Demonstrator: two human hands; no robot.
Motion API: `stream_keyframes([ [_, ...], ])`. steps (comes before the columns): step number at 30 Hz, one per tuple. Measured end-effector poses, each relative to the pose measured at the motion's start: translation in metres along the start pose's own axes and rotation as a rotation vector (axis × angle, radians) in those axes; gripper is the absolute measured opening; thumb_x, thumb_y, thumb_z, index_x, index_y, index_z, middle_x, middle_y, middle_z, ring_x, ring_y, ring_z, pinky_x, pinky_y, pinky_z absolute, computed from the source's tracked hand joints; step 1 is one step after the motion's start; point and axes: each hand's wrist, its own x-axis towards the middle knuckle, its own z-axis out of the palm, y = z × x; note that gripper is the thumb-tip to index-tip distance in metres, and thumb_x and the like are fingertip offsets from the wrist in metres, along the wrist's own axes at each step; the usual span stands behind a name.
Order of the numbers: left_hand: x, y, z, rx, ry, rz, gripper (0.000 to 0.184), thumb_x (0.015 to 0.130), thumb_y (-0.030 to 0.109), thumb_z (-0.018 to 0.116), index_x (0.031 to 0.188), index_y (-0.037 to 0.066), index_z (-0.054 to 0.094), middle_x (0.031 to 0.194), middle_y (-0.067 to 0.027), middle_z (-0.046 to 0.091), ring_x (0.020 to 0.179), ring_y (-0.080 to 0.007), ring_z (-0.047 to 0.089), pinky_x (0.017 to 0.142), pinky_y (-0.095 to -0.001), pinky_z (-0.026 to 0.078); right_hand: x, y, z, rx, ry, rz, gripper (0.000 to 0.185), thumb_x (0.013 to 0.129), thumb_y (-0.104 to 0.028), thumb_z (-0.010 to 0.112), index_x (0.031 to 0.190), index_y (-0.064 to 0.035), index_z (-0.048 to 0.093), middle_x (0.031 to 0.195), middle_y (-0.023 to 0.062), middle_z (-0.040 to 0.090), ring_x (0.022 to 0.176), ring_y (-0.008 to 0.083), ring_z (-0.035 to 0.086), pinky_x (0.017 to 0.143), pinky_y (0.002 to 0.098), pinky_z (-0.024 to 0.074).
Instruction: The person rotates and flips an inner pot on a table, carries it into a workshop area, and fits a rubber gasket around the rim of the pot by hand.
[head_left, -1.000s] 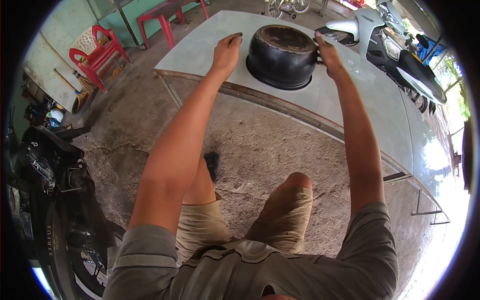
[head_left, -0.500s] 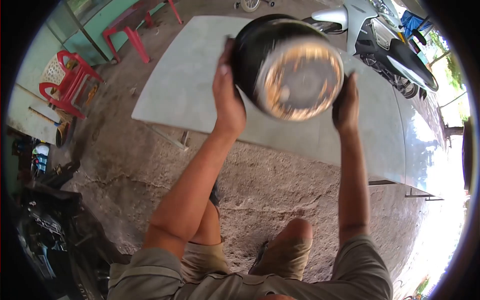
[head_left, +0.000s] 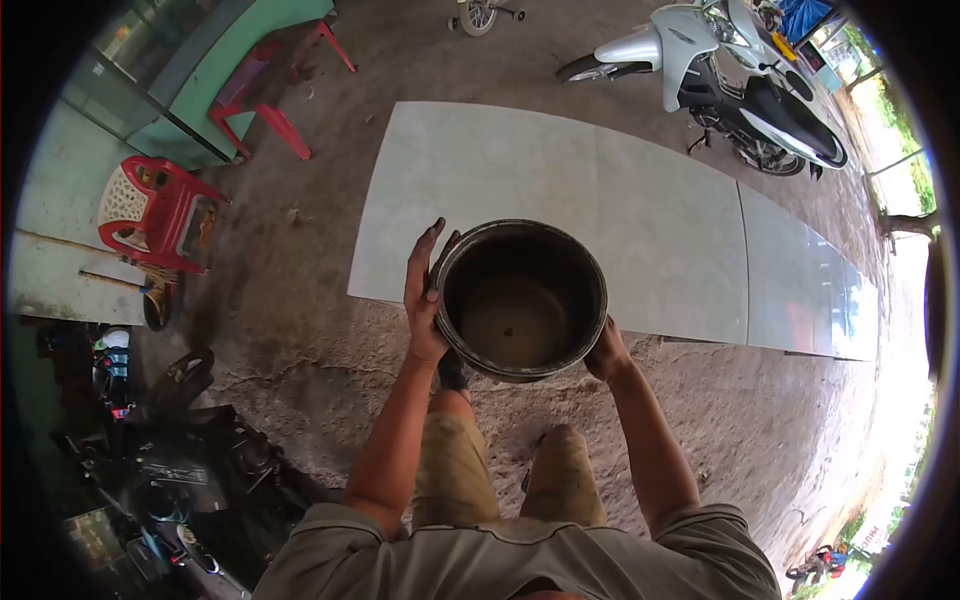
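A round, dark metal pot is held up between my two hands, its open mouth toward me. Its inside is dark with a brownish bottom, and one small dark speck shows there. My left hand grips the left wall, thumb near the rim and fingers spread along the outside. On the lower right side, my right hand presses against the wall; most of its fingers are hidden behind the pot. Beyond the pot lies the pale tiled tabletop, partly covered by it in this view.
Red plastic chairs and a red stool stand at the left. A silver motorbike is parked behind the table, and a dark motorbike is at the lower left. A small wheel shows at the top.
The pot has come down and closer to my body. It has turned from showing its shiny underside to showing its open mouth. Both hands still hold it.
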Motion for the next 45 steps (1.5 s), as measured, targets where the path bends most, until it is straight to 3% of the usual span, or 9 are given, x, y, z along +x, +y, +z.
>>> stream_keyframes([
  [6, 0.063, 0.109, 0.001, -0.042, -0.095, -0.137, 0.070, 0.102, 0.023, 0.045, 0.163, -0.005, 0.025, 0.165, -0.0251, 0.038, 0.145, -0.0356, 0.050, 0.122, -0.0498, 0.037, -0.045, -0.024, 0.067, 0.513, -0.065, 0.239, 0.045, 0.108, -0.030, 0.057, 0.142, -0.0004, 0.060, 0.137, 0.0140, 0.068, 0.118, 0.0248, 0.068, 0.102, 0.0423, 0.0582],
  [9, 0.091, 0.145, 0.001, 0.072, -0.169, -0.162, 0.066, 0.103, 0.022, 0.044, 0.162, -0.005, 0.029, 0.158, -0.0246, 0.049, 0.143, -0.0316, 0.052, 0.120, -0.0460, 0.040, -0.061, -0.036, 0.102, 0.553, -0.142, -0.011, 0.047, 0.110, -0.030, 0.054, 0.146, -0.0008, 0.057, 0.142, 0.0143, 0.065, 0.123, 0.0247, 0.066, 0.105, 0.0426, 0.0563],
  [15, 0.102, 0.162, 0.003, -0.066, -0.083, -0.909, 0.054, 0.108, 0.031, 0.047, 0.147, -0.005, 0.055, 0.136, -0.0178, 0.067, 0.120, -0.0230, 0.067, 0.104, -0.0373, 0.053, -0.091, -0.030, 0.111, 0.684, 0.097, -0.173, 0.047, 0.111, -0.029, 0.048, 0.146, 0.0005, 0.055, 0.140, 0.0157, 0.065, 0.124, 0.0264, 0.065, 0.108, 0.0443, 0.0543],
  [19, 0.113, 0.159, 0.044, -0.070, -0.215, -0.748, 0.033, 0.106, 0.025, 0.060, 0.115, -0.004, 0.071, 0.104, -0.0078, 0.075, 0.087, -0.0159, 0.071, 0.079, -0.0303, 0.058, -0.114, -0.033, 0.091, 0.497, 0.164, -0.427, 0.045, 0.110, -0.025, 0.053, 0.148, -0.0014, 0.055, 0.140, 0.0128, 0.065, 0.124, 0.0240, 0.064, 0.106, 0.0417, 0.0545],
  [25, 0.112, 0.178, 0.144, 0.081, -0.356, -0.816, 0.031, 0.093, 0.011, 0.080, 0.116, -0.009, 0.076, 0.103, -0.0082, 0.077, 0.095, -0.0125, 0.068, 0.090, -0.0267, 0.052, -0.176, -0.013, 0.040, 0.614, 0.164, -0.581, 0.048, 0.105, -0.017, 0.065, 0.150, -0.0038, 0.055, 0.144, 0.0103, 0.063, 0.127, 0.0214, 0.062, 0.109, 0.0389, 0.0512],
  [28, 0.089, 0.195, 0.216, 0.142, -0.474, -0.801, 0.018, 0.091, 0.011, 0.084, 0.098, -0.004, 0.077, 0.083, 0.0017, 0.070, 0.074, -0.0058, 0.059, 0.069, -0.0217, 0.045, -0.222, -0.002, 0.009, 0.704, 0.235, -0.614, 0.051, 0.103, -0.015, 0.068, 0.151, -0.0040, 0.054, 0.147, 0.0096, 0.061, 0.129, 0.0211, 0.061, 0.112, 0.0382, 0.0489],
  [37, -0.040, 0.213, 0.409, 0.355, -1.302, -0.700, 0.046, 0.091, 0.019, 0.086, 0.061, 0.009, 0.052, 0.063, 0.0114, 0.043, 0.060, -0.0018, 0.033, 0.055, -0.0256, 0.023, -0.417, 0.047, -0.120, 0.496, 0.509, -0.816, 0.052, 0.102, -0.020, 0.072, 0.151, -0.0066, 0.057, 0.142, 0.0080, 0.064, 0.126, 0.0184, 0.060, 0.111, 0.0375, 0.0478],
  [43, -0.176, 0.241, 0.547, 0.305, -2.047, -0.364, 0.055, 0.105, 0.050, 0.062, 0.127, -0.001, 0.063, 0.116, -0.0174, 0.071, 0.106, -0.0271, 0.069, 0.092, -0.0397, 0.054, -0.538, 0.093, -0.191, 0.362, 0.627, -0.571, 0.049, 0.107, -0.026, 0.063, 0.152, -0.0072, 0.055, 0.146, 0.0055, 0.061, 0.129, 0.0176, 0.057, 0.114, 0.0375, 0.0442],
  [45, -0.232, 0.253, 0.576, 0.225, -2.272, 0.117, 0.057, 0.106, 0.049, 0.060, 0.140, 0.004, 0.059, 0.135, -0.0188, 0.065, 0.124, -0.0369, 0.063, 0.103, -0.0445, 0.050, -0.562, 0.119, -0.198, 0.322, 0.772, -0.736, 0.044, 0.108, -0.026, 0.061, 0.149, -0.0086, 0.059, 0.142, 0.0066, 0.065, 0.126, 0.0171, 0.059, 0.114, 0.0365, 0.0442],
])
